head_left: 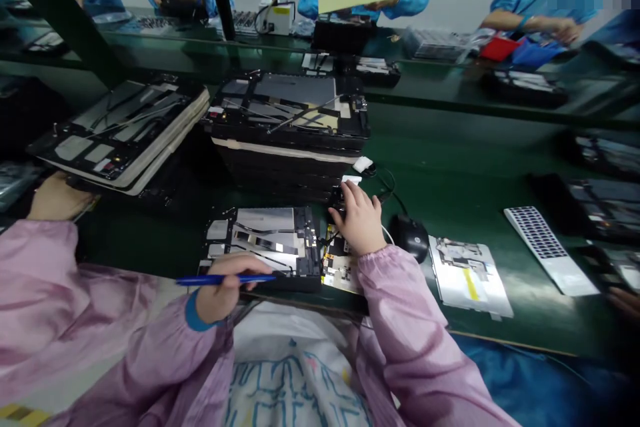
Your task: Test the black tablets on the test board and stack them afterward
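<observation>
My left hand (223, 290) is closed around a slim blue pen-like tool (215, 279), which lies level across my fingers. Behind it an opened device chassis (265, 240), with grey panels, ribbon cables and black parts, rests flat on the bench. My right hand (361, 219) is just right of it, fingers curled over a small dark piece with a white patch, mostly hidden under them. Below that hand lies a circuit board (340, 263) with yellow edging, partly covered by my wrist. A thin dark cable runs beside the board.
A tall stack of opened chassis (290, 140) stands ahead. Another stack (125, 130) is at left, where a co-worker's hand (60, 197) reaches beneath it. At right are a black mouse (410, 237), a metal plate (470, 273) and a keyboard part (545, 247). Co-workers in blue sit opposite.
</observation>
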